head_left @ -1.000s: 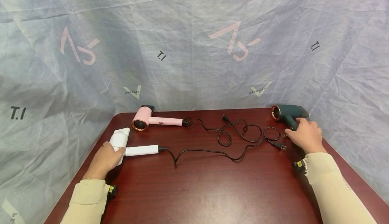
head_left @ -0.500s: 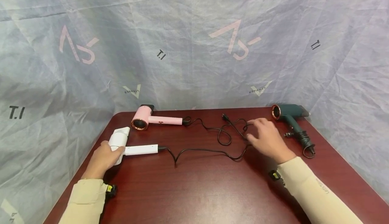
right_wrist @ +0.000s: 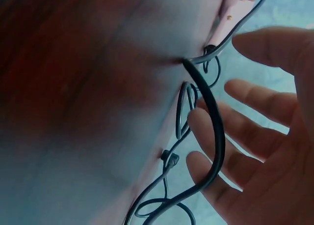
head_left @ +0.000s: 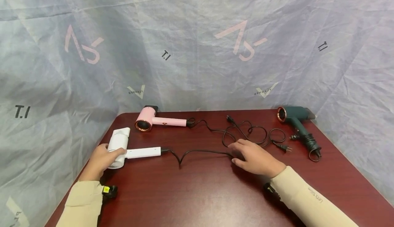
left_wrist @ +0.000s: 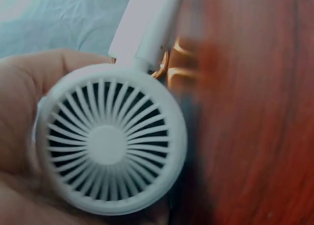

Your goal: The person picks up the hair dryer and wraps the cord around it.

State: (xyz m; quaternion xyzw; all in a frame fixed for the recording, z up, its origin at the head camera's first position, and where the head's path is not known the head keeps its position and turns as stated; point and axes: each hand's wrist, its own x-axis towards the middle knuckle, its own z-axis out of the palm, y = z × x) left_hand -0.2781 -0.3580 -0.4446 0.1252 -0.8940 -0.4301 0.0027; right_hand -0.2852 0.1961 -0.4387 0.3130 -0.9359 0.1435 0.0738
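Observation:
A white hair dryer (head_left: 119, 140) lies at the table's left, handle pointing right. My left hand (head_left: 100, 159) grips its barrel, thumb across the near side; in the left wrist view the slatted round grille (left_wrist: 107, 145) faces the camera. From the handle a black power cord (head_left: 206, 151) runs right, under my right hand (head_left: 256, 158). That hand hovers low over the cord with fingers spread and slightly bent. The right wrist view shows the cord (right_wrist: 216, 122) passing across in front of the palm and fingers (right_wrist: 245, 124), with thumb and fingertips apart.
A pink hair dryer (head_left: 169, 121) lies at the back left, its cord looped mid-table near a plug (head_left: 229, 118). At the back right is a dark green hair dryer (head_left: 296, 114), cord wound round its handle. Another plug (head_left: 285, 148) lies near it. A grey curtain (head_left: 191, 59) surrounds the table (head_left: 191, 192).
My right hand has left the green hair dryer's handle and moved left and nearer, down to the white dryer's cord. My left hand keeps its grip, with the white dryer rolled slightly.

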